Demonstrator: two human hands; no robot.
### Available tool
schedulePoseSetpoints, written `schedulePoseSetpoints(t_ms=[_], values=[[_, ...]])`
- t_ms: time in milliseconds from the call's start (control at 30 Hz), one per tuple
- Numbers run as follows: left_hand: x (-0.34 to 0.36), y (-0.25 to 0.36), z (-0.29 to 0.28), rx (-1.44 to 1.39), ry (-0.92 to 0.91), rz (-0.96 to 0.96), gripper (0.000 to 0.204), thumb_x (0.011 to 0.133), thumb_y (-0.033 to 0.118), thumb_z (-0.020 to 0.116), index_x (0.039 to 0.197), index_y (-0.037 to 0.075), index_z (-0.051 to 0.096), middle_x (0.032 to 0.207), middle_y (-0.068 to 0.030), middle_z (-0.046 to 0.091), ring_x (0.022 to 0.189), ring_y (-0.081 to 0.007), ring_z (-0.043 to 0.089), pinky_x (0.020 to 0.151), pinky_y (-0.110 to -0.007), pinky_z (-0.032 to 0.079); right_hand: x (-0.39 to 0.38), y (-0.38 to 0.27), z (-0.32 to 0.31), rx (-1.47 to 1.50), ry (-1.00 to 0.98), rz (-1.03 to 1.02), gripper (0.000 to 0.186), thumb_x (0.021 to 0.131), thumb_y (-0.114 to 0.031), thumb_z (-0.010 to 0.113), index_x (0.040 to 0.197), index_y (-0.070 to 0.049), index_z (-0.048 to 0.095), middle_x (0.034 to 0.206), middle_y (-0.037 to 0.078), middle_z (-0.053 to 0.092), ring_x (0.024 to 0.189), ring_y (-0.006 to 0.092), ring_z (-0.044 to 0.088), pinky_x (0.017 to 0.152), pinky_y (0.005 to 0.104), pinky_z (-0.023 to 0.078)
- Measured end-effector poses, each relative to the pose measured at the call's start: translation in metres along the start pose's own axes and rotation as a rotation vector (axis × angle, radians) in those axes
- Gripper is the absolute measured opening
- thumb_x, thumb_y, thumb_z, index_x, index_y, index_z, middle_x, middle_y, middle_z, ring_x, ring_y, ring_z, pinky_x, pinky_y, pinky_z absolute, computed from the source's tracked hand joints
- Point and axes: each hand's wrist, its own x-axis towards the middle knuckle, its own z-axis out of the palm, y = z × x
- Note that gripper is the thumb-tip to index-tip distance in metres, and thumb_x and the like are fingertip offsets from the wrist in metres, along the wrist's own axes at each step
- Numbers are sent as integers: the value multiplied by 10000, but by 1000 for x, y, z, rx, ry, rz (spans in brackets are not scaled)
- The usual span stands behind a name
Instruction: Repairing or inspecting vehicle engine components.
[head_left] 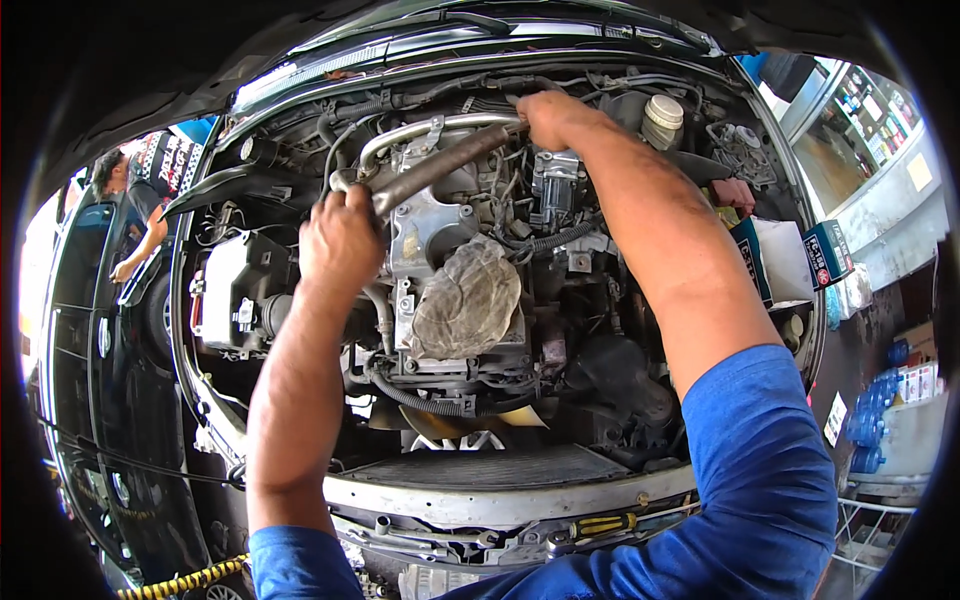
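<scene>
A long, brownish metal pipe [445, 166] slants across the top of the engine [425, 228], rising to the right. My left hand [342, 238] is closed round its lower left end, where a short shiny metal piece [342, 182] pokes out above the fingers. At the upper right end my right hand [558, 118] is closed on the pipe, with that arm stretched across the engine bay. A crumpled, grease-stained rag [466, 300] lies on the engine between my forearms. The fingertips of both hands are partly hidden.
In front of the engine runs the radiator [480, 466]; a yellow-handled screwdriver [603, 525] and several wrenches lie along the front edge. Cardboard boxes [785, 262] stand on the right fender, near a fluid reservoir [661, 122]. Beside a dark vehicle at left is another person [135, 215].
</scene>
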Motion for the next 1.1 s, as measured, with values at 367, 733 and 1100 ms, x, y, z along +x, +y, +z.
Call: schedulePoseSetpoints(t_ms=[367, 733, 1100], values=[[107, -27, 46, 119, -136, -85, 370, 932, 197, 538, 1284, 104, 606, 1347, -147, 601, 1309, -342, 543, 1069, -539, 419, 12, -11, 27, -13, 71, 150, 367, 840, -41, 638, 1203, -38, 693, 1283, 216, 666, 1199, 363, 642, 1003, 444, 525], [30, 3, -8, 99, -237, 84, 364, 850, 176, 569, 1155, -20, 590, 991, -252, 722, 957, -391, 719, 853, -512, 555, 5, -1, 37, 45, 183, 43, 315, 847, -120, 644, 1155, -61, 682, 1204, 215, 689, 1150, 383, 648, 976, 468, 522], [52, -1, 49, 49, -183, -98, 294, 920, 189, 506, 1157, 101, 658, 1069, -238, 724, 1011, -409, 707, 890, -499, 560, 16, 1, 48, 64, 247, 79, 346, 831, -72, 654, 1165, -61, 743, 1159, 209, 721, 1097, 370, 698, 937, 454, 558]])
